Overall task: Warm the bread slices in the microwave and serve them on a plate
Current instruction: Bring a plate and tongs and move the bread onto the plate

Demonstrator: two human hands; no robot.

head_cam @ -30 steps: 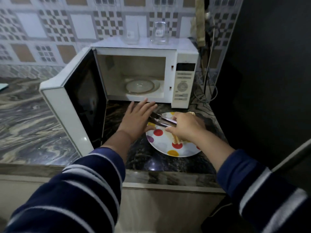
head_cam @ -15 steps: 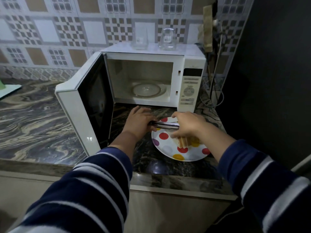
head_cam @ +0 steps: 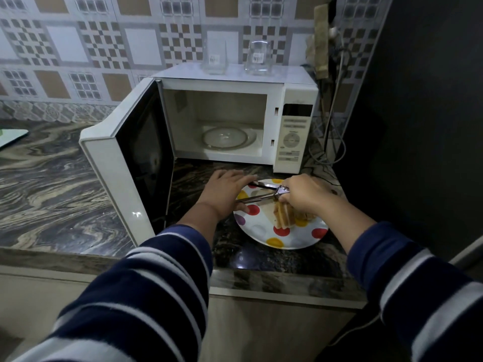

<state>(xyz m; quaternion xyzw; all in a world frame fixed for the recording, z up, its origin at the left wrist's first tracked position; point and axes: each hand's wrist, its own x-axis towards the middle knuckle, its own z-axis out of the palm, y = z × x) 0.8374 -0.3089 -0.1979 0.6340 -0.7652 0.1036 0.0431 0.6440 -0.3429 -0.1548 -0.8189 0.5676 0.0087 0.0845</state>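
A white plate (head_cam: 300,239) with red, yellow and purple dots lies on the counter in front of the white microwave (head_cam: 295,142). The microwave's door (head_cam: 112,165) stands wide open and its glass turntable (head_cam: 226,137) is bare. Several bread slices (head_cam: 283,216) stand on edge on the plate, partly hidden under my right hand (head_cam: 305,194). That hand grips the hinge end of metal tongs (head_cam: 258,194), whose two arms are spread and point left. My left hand (head_cam: 224,192) rests at the plate's left rim, fingers over the tong tips.
Two clear glass containers (head_cam: 258,58) stand on top of the microwave. Cables (head_cam: 337,105) hang to its right beside a dark wall. The marbled counter (head_cam: 47,184) stretches left, with a pale board (head_cam: 10,137) at the far left edge.
The tongs' arms have spread apart; half a second ago they were pressed together. My left hand stays at their tips. The camera has pulled back, so the bread on the plate shows more.
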